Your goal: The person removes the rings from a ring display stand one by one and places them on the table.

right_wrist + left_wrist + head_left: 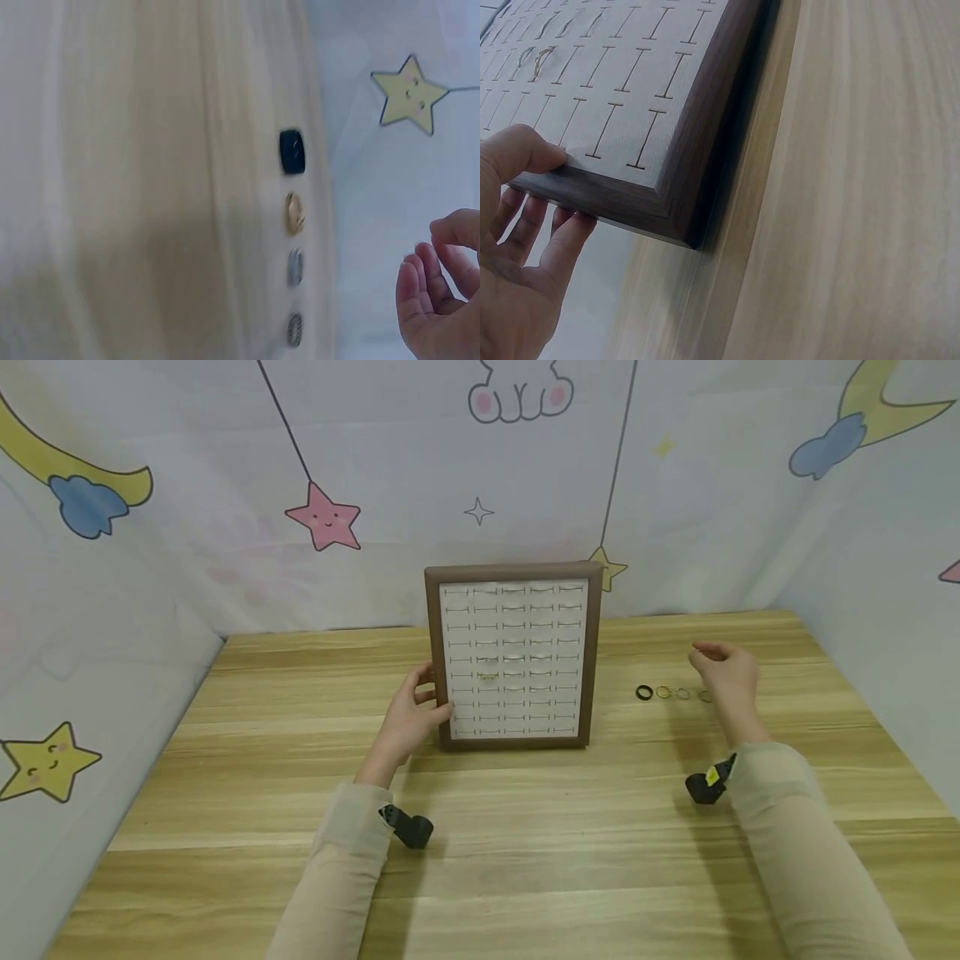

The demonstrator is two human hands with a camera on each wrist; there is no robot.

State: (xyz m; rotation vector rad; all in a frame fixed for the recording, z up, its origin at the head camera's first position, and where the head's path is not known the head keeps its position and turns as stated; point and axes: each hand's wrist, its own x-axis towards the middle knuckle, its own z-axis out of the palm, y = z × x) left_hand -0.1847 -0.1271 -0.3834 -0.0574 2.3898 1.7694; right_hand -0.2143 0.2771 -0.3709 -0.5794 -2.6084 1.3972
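A brown-framed ring display board with rows of slits in its pale face stands on the table. My left hand grips its left edge, with the thumb on the front and the fingers behind. In the left wrist view, a silver ring and a gold ring sit in slits. My right hand hovers at the right with loosely bent fingers, and nothing shows between them. Close to it lie a black ring, a gold ring, a silver ring and a dark patterned ring in a row.
The wood-grain table spreads under both arms. Behind it hangs a white cloth printed with stars and moons, and it closes in both sides too. A small black camera is strapped to each wrist.
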